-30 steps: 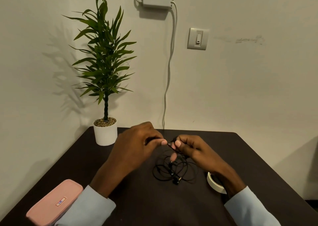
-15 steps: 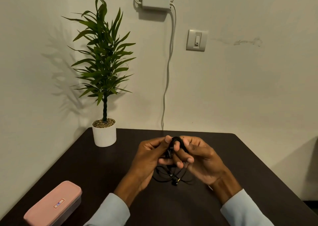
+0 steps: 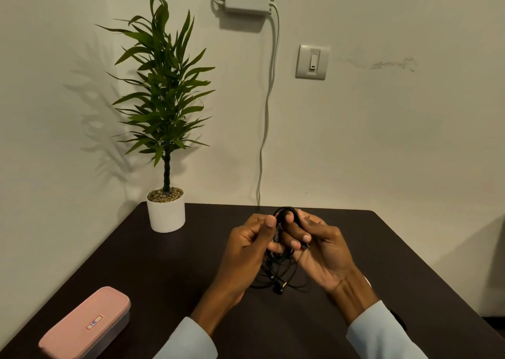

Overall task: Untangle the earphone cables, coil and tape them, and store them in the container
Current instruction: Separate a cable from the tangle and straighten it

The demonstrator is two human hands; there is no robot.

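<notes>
- Earphone cable (image 3: 284, 265): black tangle, looped upright between both hands, its tail hanging to the table (image 3: 169, 265).
- Left hand (image 3: 250, 246): pinches cable.
- Right hand (image 3: 318, 246): fingers curled through loop.
- Pink container (image 3: 84, 324): closed, well left, nearer left hand.

The bench (image 3: 169, 274) is dark and matt. The pink container (image 3: 84, 324) looks like smooth plastic (slightly glossy); the black cables (image 3: 281, 276) are thin and rubbery.

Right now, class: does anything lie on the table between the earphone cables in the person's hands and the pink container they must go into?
Nothing visible does. Both hands hold the black earphone cables over the dark table; only bare tabletop separates them from the pink container, whose lid is closed.
</notes>
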